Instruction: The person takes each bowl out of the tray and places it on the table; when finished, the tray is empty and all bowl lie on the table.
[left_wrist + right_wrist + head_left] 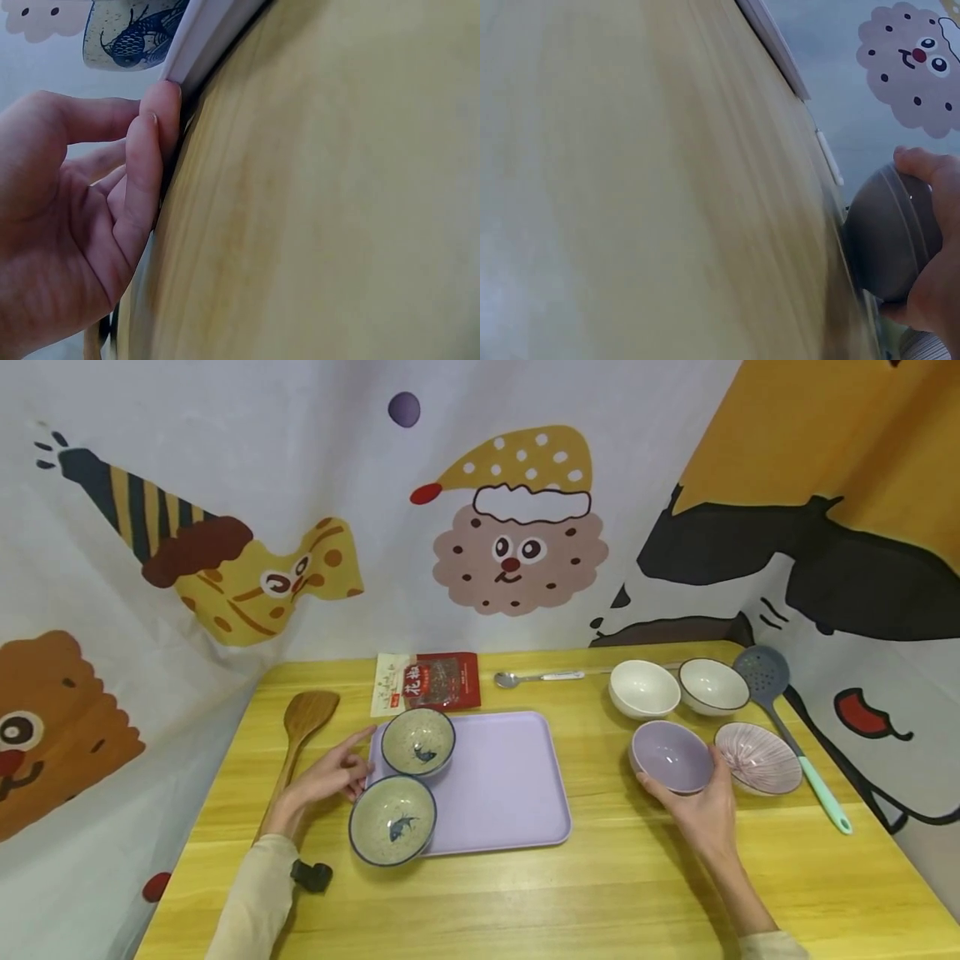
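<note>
My right hand grips a purple bowl by its sides, thumb on the left and fingers on the right. In the right wrist view the bowl shows its outer wall close to the tabletop; whether it touches the wood I cannot tell. At the left edge of a lilac tray, my left hand touches the rim with its fingertips. Two speckled bowls with blue fish stand at the tray's left side: a back bowl and a front bowl that overhangs the tray's edge.
Right of the tray are a white bowl, a brown-rimmed bowl, a pink-striped bowl and a slotted spoon. A spice packet and a metal spoon lie behind the tray. A wooden spatula lies left.
</note>
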